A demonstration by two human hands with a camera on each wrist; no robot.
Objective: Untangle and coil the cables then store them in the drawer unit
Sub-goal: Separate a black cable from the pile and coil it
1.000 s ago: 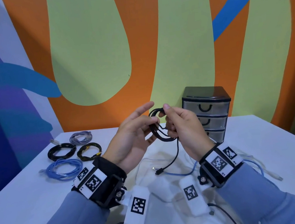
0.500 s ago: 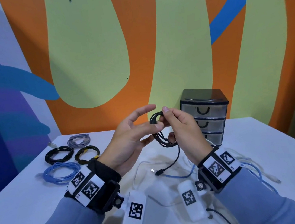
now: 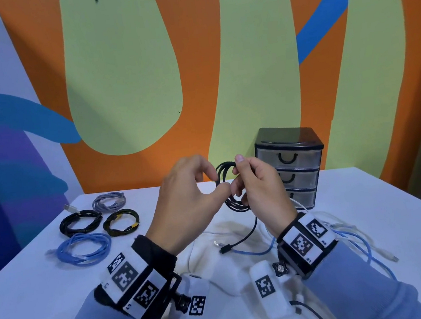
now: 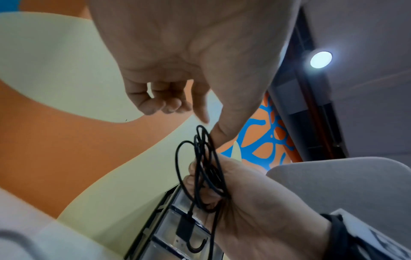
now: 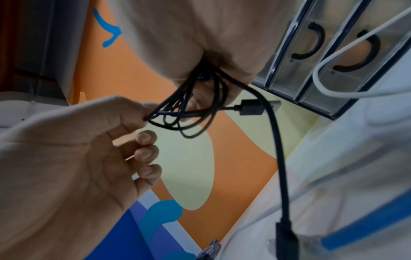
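A thin black cable (image 3: 224, 176) is wound into a small upright coil, held above the table between both hands. My right hand (image 3: 242, 171) grips the coil's right side, thumb on top and fingers curled round the strands (image 5: 195, 98). My left hand (image 3: 218, 182) pinches the coil's left edge between thumb and forefinger (image 5: 144, 114), the other fingers curled. The cable's loose tail hangs down to a plug (image 3: 225, 249) lying on the table. A second plug (image 5: 251, 107) sticks out of the coil. The three-drawer unit (image 3: 291, 165) stands behind my right hand with all drawers closed.
Several finished coils lie at the left: grey (image 3: 108, 201), black (image 3: 80, 222), black with yellow ends (image 3: 120, 222) and blue (image 3: 84, 247). Loose white and blue cables (image 3: 358, 242) sprawl over the table under and to the right of my right wrist.
My left hand's fingers, stretched out a second ago, have curled in, and its thumb and forefinger now pinch the coil. My right hand keeps its grip on the coil.
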